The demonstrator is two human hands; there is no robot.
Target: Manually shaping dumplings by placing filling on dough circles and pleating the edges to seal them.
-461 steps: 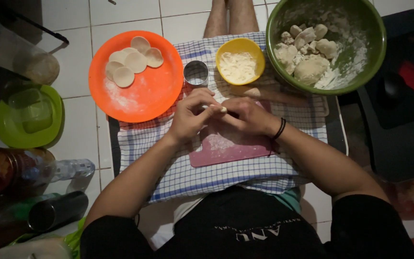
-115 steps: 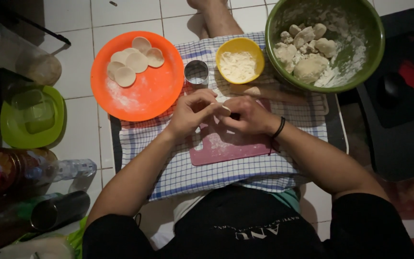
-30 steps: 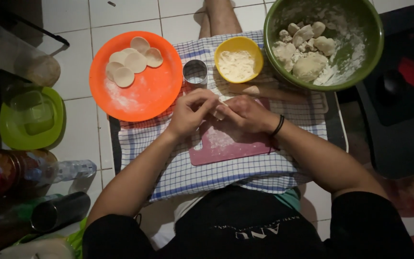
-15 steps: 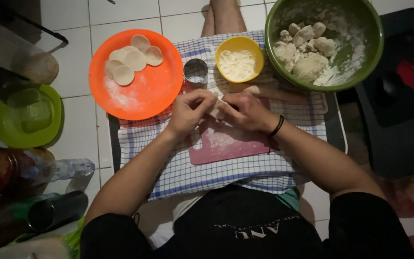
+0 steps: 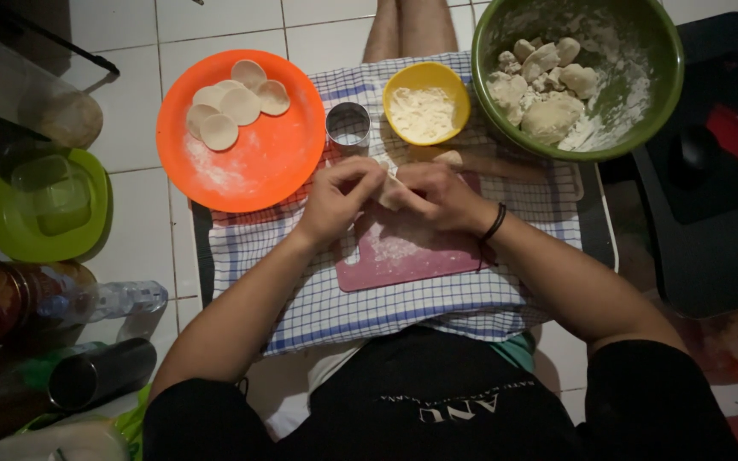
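A small piece of pale dough [image 5: 389, 189] sits between the two hands, just above the pink cutting board [image 5: 403, 256], and most of it is hidden by the fingers. The left hand [image 5: 341, 198] is curled and pinches the dough from its side with the fingertips, and the right hand [image 5: 442, 196] is curled too and grips the same piece from the other side, so both hands touch each other around it. The right wrist wears a dark band [image 5: 494, 224]. Under the hands the cutting board has some flour on it and lies on a blue and white checked cloth [image 5: 369, 307], which covers the person's lap. Just beyond the left hand stands a small round metal cutter [image 5: 348, 126], upright on the cloth. Beyond the right hand is a yellow bowl [image 5: 403, 78] with white flour inside, and near it, a little further from the right hand, lies a wooden rolling pin [image 5: 497, 164]. Further out past the right hand is a big green bowl [image 5: 668, 51] that holds lumps of dough and loose flour. Past the left hand, on the outer side, an orange plate [image 5: 258, 162] carries several flat round dough discs [image 5: 231, 104]. Far out on the left side a green plate [image 5: 19, 239] with a clear container lies on the tiled floor [image 5: 172, 26].
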